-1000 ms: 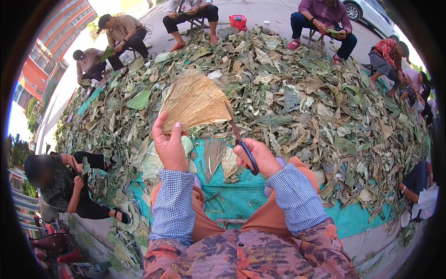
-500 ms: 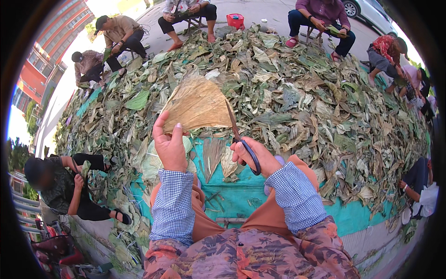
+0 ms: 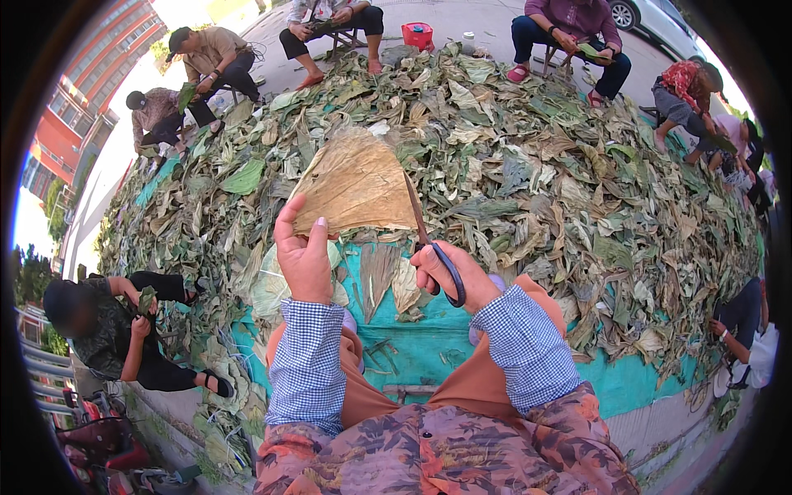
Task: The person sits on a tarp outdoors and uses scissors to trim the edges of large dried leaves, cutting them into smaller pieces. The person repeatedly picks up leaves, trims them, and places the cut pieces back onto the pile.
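Observation:
A dried tan leaf (image 3: 359, 186), broad and fan-shaped, is pinched at its lower left corner by my left hand (image 3: 303, 252), thumb in front. My right hand (image 3: 456, 276) grips a pair of scissors (image 3: 450, 268) with dark handles and rusty blades. The blades point up and lie along the leaf's right edge. Below my hands, two dried leaf pieces (image 3: 378, 276) lie on a green sheet (image 3: 400, 338) between my knees. Beside my left wrist sits a pale green stack of leaves (image 3: 271, 289), partly hidden by that hand.
A wide heap of dried leaves (image 3: 511, 173) spreads ahead and to both sides. Around it sit several people, among them a person in dark clothes (image 3: 124, 330) at the left. At the far side stand a red container (image 3: 418, 36) and a white car (image 3: 660, 29).
The leaf and scissors have shifted very slightly, and the blades now stand along the leaf's right edge a little farther right. At the left, the seated person's hands and leaf have moved.

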Demonstrator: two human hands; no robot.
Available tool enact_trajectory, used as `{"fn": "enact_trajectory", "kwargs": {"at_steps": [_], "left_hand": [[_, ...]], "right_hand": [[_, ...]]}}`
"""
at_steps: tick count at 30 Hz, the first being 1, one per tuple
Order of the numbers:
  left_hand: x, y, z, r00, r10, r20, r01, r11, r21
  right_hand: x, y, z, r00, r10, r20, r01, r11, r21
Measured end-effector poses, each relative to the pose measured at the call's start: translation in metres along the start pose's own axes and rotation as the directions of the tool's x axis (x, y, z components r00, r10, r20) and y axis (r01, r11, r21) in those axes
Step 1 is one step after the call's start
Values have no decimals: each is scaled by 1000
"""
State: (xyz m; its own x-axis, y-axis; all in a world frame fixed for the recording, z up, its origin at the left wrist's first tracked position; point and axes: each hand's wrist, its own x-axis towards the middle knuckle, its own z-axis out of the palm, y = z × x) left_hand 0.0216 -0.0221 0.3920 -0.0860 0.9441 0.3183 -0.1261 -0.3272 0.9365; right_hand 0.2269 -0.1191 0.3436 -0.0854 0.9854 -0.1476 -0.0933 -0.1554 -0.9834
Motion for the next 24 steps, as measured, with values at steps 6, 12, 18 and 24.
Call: {"fn": "enact_trajectory", "kwargs": {"at_steps": [6, 12, 18, 24], "left_hand": [[-1, 0, 0, 1000, -3, -2, 3, 1000, 6], [-2, 4, 3, 1000, -14, -11, 14, 1000, -16], [-1, 2, 2, 1000, -13, -8, 13, 1000, -15], [0, 1, -1, 999, -13, 38, 14, 1000, -21]], "right_hand": [[-2, -6, 0, 998, 61, -23, -61, 998, -3], [0, -2, 1, 996, 77, -50, -75, 996, 45], [2, 1, 2, 995, 80, -65, -78, 996, 35], [1, 2, 2, 999, 28, -34, -26, 999, 38]]}}
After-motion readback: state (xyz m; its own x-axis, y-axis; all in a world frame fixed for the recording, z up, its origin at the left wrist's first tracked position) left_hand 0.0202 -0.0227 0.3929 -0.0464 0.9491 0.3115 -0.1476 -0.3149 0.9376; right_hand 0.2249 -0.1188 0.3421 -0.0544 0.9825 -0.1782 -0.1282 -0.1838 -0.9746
